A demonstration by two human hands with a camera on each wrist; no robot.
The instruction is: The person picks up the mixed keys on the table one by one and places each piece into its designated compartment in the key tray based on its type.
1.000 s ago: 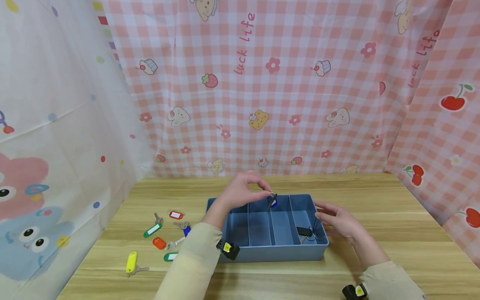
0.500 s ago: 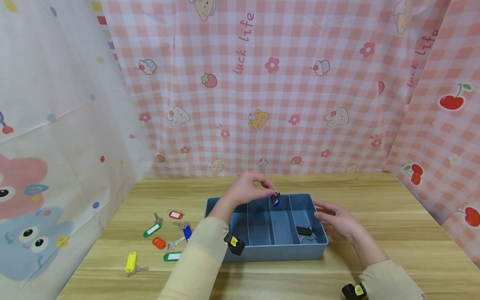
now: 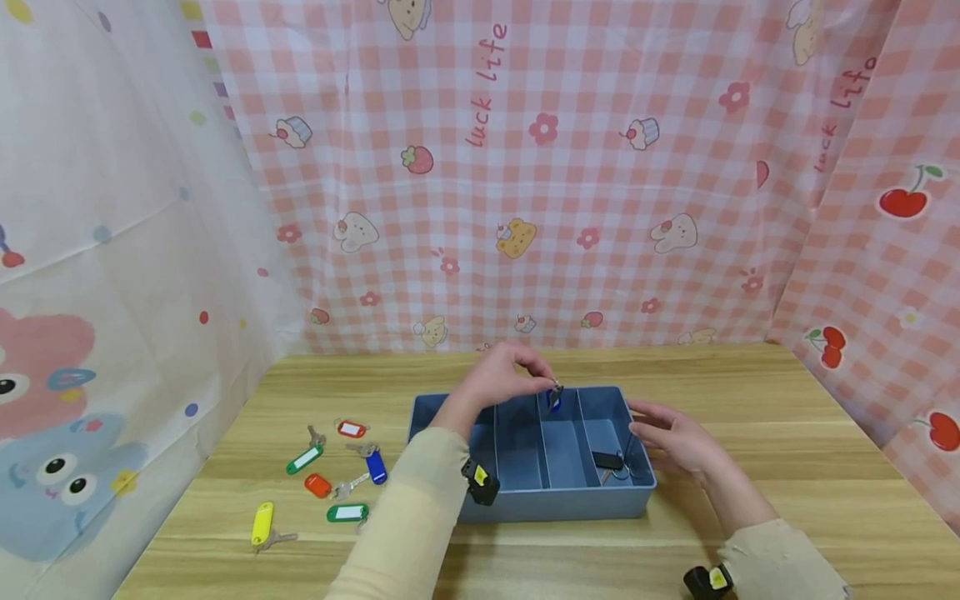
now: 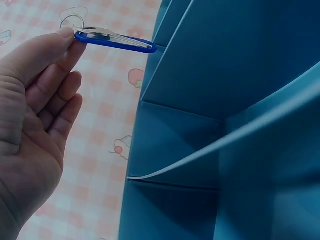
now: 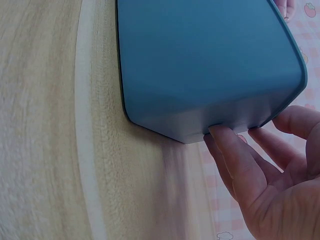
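Observation:
My left hand (image 3: 504,372) pinches the ring of a blue-rimmed key tag (image 4: 117,42) with its key between thumb and index finger. In the head view the tag and key hang at the back of the second compartment from the right of a blue-grey divided box (image 3: 555,505). At the box's right end, my right hand (image 3: 678,442) rests its fingertips on the outer wall; the right wrist view shows those fingers (image 5: 235,155) fairly straight against it. A key with a black tag (image 3: 607,461) lies in the rightmost compartment.
Left of the box, loose tagged keys lie on the wooden table (image 3: 555,567): a yellow tag (image 3: 262,523), two green tags including one in front (image 3: 347,513), two red-orange tags including one (image 3: 318,486), and a blue tag (image 3: 376,467). A checked cloth (image 3: 555,183) hangs behind.
My left hand has moved slightly right with the blue key tag, from over the divider to the second compartment from the right. My right hand has stayed at the box's end.

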